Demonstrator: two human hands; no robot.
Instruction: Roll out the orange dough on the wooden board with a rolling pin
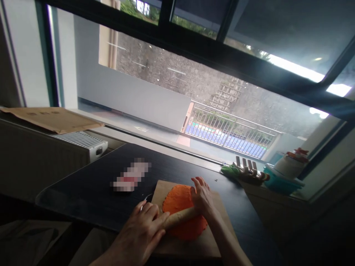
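Both hands press a rolling pin across orange dough on a wooden board: left hand wrapped around one end, right hand lying flat, fingers spread.

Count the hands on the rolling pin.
2. The left hand grips the rolling pin at its near-left end; the right hand presses its far-right end, over the orange dough.

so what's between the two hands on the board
In the head view, a wooden rolling pin spans from left hand to right hand, lying across flattened orange dough.

Dough on board, under pin
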